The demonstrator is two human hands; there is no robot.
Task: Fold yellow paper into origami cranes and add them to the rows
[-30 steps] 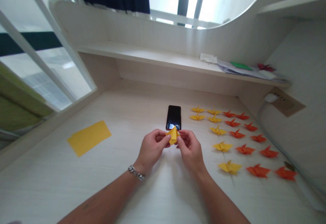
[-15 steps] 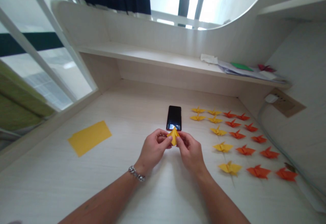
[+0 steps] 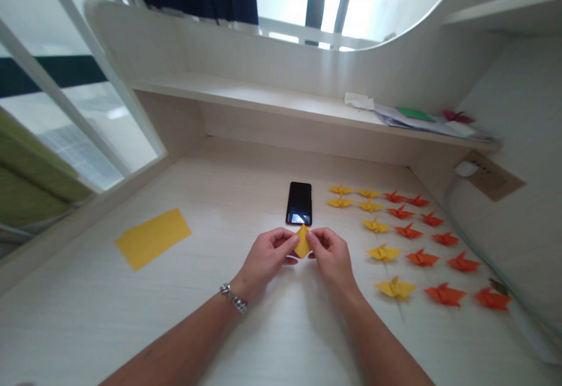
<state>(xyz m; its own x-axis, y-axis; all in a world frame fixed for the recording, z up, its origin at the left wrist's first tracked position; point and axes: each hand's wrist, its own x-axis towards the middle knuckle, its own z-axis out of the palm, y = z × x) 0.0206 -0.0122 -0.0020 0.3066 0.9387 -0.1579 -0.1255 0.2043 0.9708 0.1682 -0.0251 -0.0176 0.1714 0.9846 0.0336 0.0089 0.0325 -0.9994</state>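
Between both hands is a small piece of folded yellow origami paper (image 3: 302,242), diamond-shaped and held just above the desk. My left hand (image 3: 270,252) pinches its left side between thumb and fingers; a chain bracelet (image 3: 234,298) circles that wrist. On the opposite edge, my right hand (image 3: 330,255) grips the paper the same way. Right behind the paper lies a black phone (image 3: 299,201), face up. Off to the right stand rows of finished paper cranes, yellow ones (image 3: 383,253) nearer my hand and orange ones (image 3: 422,258) beyond.
Flat yellow paper sheets (image 3: 153,238) lie on the desk at left. Papers (image 3: 404,118) rest on the shelf (image 3: 263,100) along the back. A plug and cable (image 3: 466,168) run from the socket on the right wall, down beside the orange cranes.
The folded paper shows a flatter, plain diamond now, where raised flaps showed before. Both hands have dropped very slightly and still hold its sides.
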